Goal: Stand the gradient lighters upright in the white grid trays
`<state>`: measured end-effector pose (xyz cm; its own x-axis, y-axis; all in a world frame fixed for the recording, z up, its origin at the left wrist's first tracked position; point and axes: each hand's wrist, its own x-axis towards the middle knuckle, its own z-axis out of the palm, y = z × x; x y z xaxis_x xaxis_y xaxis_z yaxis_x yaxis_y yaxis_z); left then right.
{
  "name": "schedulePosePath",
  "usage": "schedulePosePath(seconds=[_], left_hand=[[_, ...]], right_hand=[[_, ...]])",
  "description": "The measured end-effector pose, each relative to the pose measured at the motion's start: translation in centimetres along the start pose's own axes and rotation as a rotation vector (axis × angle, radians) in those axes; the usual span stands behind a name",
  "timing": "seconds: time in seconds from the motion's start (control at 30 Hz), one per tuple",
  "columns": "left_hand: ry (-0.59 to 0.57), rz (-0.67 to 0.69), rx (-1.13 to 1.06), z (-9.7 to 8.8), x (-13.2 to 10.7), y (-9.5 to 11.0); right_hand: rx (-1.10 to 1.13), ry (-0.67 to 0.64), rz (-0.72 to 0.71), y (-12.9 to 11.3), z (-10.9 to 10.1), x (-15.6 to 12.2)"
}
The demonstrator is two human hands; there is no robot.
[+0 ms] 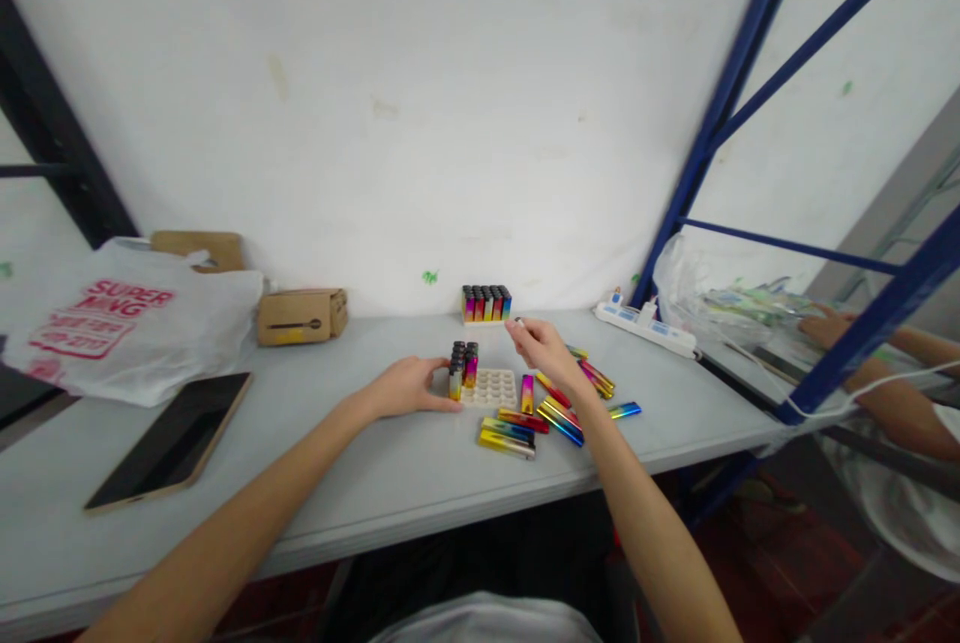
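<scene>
A white tray (495, 389) with round holes lies on the grey table (360, 463). Several rainbow-coloured lighters (463, 368) stand upright in its left end. My left hand (409, 388) rests against the tray's left side, fingers curled at its edge. My right hand (544, 348) hovers above the tray's right end, pinching one lighter (519, 323) whose metal top pokes out of the fingers. More loose lighters (551, 413) lie flat to the right of and in front of the tray. A second filled tray of lighters (486, 304) stands at the wall.
A dark tablet (169, 438) lies at the left, beside a white plastic bag (112, 323) and a small cardboard box (300, 315). A white power strip (645, 326) lies at the right by blue shelf posts (705, 143). Another person's arms (885, 393) reach in at far right.
</scene>
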<state>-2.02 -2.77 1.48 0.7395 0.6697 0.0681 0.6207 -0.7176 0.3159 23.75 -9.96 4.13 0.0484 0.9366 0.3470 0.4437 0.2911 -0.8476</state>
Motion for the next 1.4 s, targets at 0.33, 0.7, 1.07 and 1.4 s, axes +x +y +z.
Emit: schedulePosePath(seconds=[0.33, 0.7, 1.07, 1.4], left_hand=[[0.002, 0.024, 0.007, 0.0, 0.0, 0.0], [0.017, 0.037, -0.001, 0.3, -0.1, -0.2], [0.046, 0.067, 0.026, 0.6, 0.0, -0.4], [0.039, 0.051, 0.031, 0.4, -0.1, -0.2]], right_hand=[[-0.293, 0.092, -0.128, 0.7, 2.0, 0.0], [-0.465, -0.295, -0.328, -2.2, 1.4, -0.9], [-0.574, -0.186, -0.417, -3.1, 3.4, -1.0], [-0.525, -0.287, -0.247, -2.4, 2.4, -1.2]])
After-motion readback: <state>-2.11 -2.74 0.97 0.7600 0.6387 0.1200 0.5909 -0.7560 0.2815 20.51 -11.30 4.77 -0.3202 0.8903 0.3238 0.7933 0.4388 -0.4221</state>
